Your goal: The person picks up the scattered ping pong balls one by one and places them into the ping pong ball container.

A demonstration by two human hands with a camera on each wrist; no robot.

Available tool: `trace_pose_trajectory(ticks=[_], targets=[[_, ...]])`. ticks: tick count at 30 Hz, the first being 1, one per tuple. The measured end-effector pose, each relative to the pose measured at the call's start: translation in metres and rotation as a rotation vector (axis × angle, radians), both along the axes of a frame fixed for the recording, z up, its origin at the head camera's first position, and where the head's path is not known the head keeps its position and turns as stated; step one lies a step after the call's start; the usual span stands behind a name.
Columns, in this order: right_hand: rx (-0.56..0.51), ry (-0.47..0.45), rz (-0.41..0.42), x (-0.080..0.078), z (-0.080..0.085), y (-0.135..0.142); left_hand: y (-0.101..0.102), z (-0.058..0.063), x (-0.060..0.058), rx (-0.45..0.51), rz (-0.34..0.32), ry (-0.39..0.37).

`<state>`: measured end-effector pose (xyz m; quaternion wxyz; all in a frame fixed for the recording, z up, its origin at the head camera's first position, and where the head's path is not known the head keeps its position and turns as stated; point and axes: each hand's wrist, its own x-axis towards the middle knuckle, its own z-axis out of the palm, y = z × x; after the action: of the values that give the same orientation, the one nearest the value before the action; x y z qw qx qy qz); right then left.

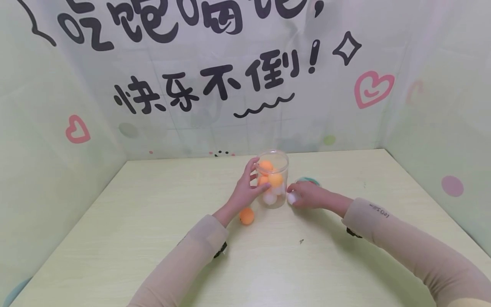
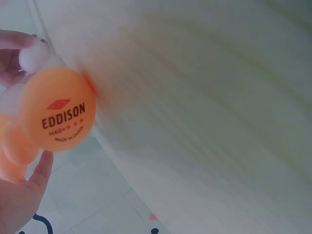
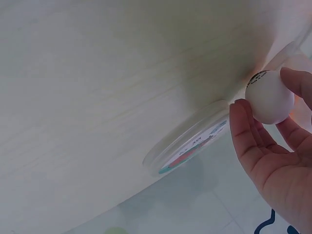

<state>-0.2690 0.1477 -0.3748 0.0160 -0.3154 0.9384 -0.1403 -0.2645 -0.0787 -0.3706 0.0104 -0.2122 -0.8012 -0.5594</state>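
A clear plastic jar (image 1: 273, 205) stands upright on the table, holding several orange and white table tennis balls. My left hand (image 1: 248, 185) grips its left side, thumb across the front and fingers toward the back. My right hand (image 1: 308, 195) is close to the jar's right side and pinches a white table tennis ball (image 3: 269, 97) between thumb and fingers. One loose orange ball (image 1: 246, 216) lies on the table below the left wrist; its printed lettering shows large in the left wrist view.
Behind the right hand, a round lid (image 3: 192, 139) with a coloured label lies on the pale wooden table (image 1: 153, 221). A small dark mark (image 1: 301, 241) shows on the tabletop. Printed cloth walls (image 1: 215, 132) enclose the table at the back and both sides.
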Motion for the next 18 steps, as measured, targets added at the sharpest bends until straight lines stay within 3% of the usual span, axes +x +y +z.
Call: trace_pose_trajectory(ticks=[5, 12, 18], targets=[[0.003, -0.009, 0.010, -0.002, 0.007, 0.001, 0.000, 0.000, 0.000, -0.004, 0.001, 0.002], [-0.009, -0.077, -0.042, -0.001, 0.028, 0.001, 0.001, 0.001, 0.001, 0.002, -0.006, -0.004], [-0.017, -0.060, -0.046, -0.004, 0.041, 0.006, 0.001, 0.002, 0.000, -0.010, 0.005, -0.007]])
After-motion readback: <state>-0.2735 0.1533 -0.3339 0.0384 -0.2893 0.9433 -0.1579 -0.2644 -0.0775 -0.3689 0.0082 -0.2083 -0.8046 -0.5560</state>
